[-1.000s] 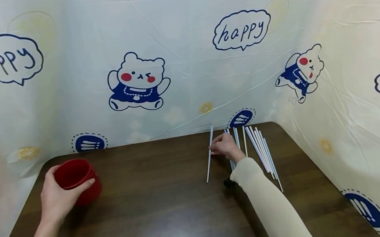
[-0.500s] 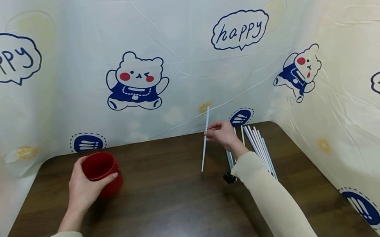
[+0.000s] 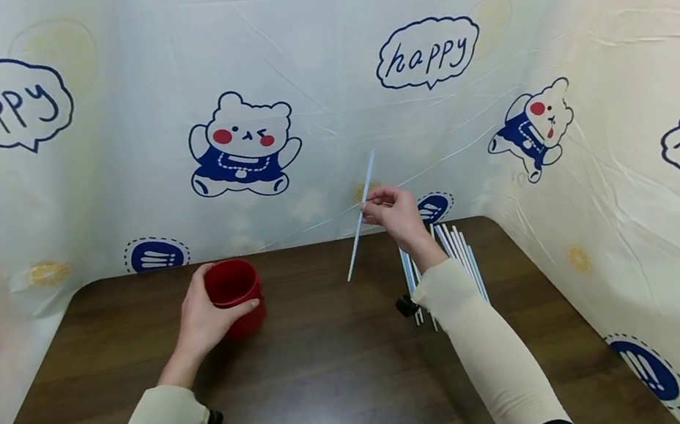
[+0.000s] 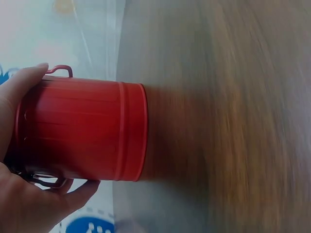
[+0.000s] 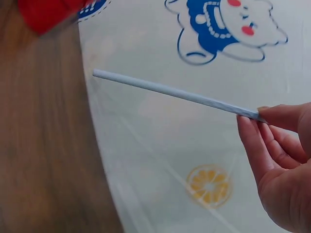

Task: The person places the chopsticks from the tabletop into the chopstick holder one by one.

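Note:
My left hand (image 3: 197,320) grips a red metal bucket (image 3: 252,320) near its rim, the thumb along the near side. In the left wrist view the bucket (image 4: 82,128) shows small side handles and a raised band near its base; whether the base touches the table I cannot tell. To the right, my right hand (image 3: 398,216) pinches a thin pale blue straw (image 3: 356,243) between thumb and fingertips. In the right wrist view the straw (image 5: 165,90) points towards the bucket, its lower end apart from it and above the table.
Several more white and pale blue straws (image 3: 461,252) lie on the brown wooden table (image 3: 314,386) behind and beside my right forearm, partly hidden by it. A printed curtain (image 3: 316,60) with bears stands at the table's far edge and along both sides.
My left hand has carried the bucket rightwards to near the middle of the table. My right hand has raised the straw up from the other straws, moving only slightly sideways.

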### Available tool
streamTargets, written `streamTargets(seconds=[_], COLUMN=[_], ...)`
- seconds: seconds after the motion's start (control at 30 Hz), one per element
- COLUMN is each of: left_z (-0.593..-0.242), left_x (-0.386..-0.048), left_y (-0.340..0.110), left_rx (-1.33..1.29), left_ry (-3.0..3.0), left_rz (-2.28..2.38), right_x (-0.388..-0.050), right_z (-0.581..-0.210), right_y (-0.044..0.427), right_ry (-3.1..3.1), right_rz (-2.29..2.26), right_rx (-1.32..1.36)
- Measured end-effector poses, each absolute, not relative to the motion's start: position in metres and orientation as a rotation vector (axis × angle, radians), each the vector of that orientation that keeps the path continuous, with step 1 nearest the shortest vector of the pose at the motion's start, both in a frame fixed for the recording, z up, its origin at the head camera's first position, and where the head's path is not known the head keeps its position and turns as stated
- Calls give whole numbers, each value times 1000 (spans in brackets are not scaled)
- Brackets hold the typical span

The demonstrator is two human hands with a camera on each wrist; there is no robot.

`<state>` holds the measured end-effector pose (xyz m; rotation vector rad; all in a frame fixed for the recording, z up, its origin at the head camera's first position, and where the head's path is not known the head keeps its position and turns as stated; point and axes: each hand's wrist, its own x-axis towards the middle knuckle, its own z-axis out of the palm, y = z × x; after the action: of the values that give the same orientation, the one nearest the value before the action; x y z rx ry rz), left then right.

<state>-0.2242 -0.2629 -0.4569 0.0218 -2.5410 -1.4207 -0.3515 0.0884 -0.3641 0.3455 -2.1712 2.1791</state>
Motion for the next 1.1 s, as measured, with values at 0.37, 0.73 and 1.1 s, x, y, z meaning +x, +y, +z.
streamTargets(seconds=[0.37, 0.73, 1.1], left_z=[-463, -464, -464], left_x=[-246, -255, -256], left_y=[-209, -178, -166], left_rx=[-135, -208, -199], left_ry=[-2533, -2536, -2535], left_rz=[-1495, -1550, -1560], right_x=[-334, -328, -320], right_z=[-331, -331, -344], right_y=[63, 37, 27], right_ry=[-2007, -2023, -2169], right_rz=[2130, 2078, 2074], right_rx=[509, 670, 676])
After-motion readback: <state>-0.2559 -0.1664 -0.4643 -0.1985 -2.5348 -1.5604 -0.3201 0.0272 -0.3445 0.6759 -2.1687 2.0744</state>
